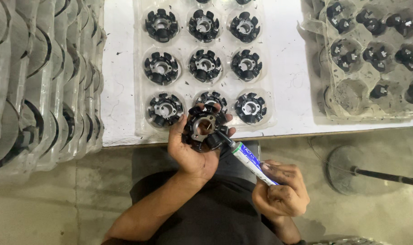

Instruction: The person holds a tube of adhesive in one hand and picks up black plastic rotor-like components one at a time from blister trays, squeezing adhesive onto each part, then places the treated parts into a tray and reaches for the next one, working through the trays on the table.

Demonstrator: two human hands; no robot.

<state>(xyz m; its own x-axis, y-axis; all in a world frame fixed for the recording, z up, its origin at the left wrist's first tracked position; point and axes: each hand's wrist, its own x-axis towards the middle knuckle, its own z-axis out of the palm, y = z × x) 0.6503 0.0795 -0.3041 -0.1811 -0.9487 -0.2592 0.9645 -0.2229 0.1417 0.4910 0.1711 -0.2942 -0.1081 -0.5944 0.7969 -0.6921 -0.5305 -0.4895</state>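
My left hand (190,152) holds a round black stator core (204,127) with a metal hub, lifted just off the front edge of a clear plastic tray (138,97). My right hand (281,190) grips a small white and blue glue tube (248,157), and its dark nozzle tip touches the stator's lower right rim. The tray holds several more black stators (161,67) in round pockets. One stator (211,98) is partly hidden behind the one in my left hand.
The tray lies on a white table (120,68). A stack of clear trays (38,86) stands on edge at the left. A crumpled clear tray (374,59) with small black parts sits at the right. A round stand base (347,170) rests on the concrete floor.
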